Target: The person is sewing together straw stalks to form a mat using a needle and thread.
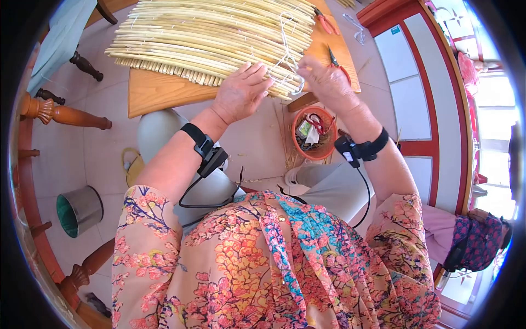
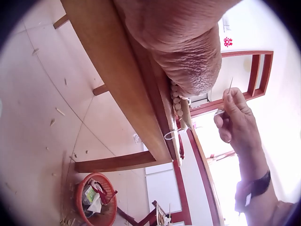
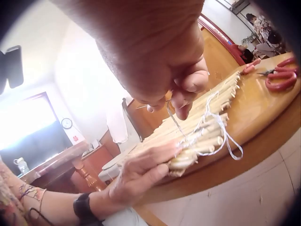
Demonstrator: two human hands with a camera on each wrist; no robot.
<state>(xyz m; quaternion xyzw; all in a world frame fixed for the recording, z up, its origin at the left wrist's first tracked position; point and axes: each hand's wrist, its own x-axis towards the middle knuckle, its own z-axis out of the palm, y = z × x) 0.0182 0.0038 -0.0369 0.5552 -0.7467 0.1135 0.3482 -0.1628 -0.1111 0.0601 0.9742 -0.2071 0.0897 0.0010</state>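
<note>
- Stick mat [image 1: 219, 41] lies on the wooden table [image 1: 148, 97], its nearest corner close to the table edge; clock places below are taken from its middle in the head view, with 12 away from the person.
- Left hand [image 1: 244, 90] is at 5 o'clock, fingers laid over the mat's near edge and pressing rather than curled round it, covering some stick ends.
- Right hand [image 1: 327, 83] is at 4 o'clock, raised, thumb and fingertip pinched together on a thin needle [image 2: 230, 85].
- White thread [image 3: 207, 113] trails from the right fingers to the mat; its loose loops cross the sticks and hang past the mat's end, near both hands.
- Scissors [image 1: 332, 57] lie at 3 o'clock, right beside the right hand; red-handled pliers [image 1: 327, 24] rest just above, by the stick ends.
- Orange basket [image 1: 313, 156], holding scraps, stands on the floor at 4 to 5 o'clock, close to the table corner.
- Metal bin [image 1: 91, 211] is at 7 o'clock, a chair [image 1: 61, 46] at 9, and a white-panelled cabinet [image 1: 424, 82] at 3 to 4, all apart from the mat.
</note>
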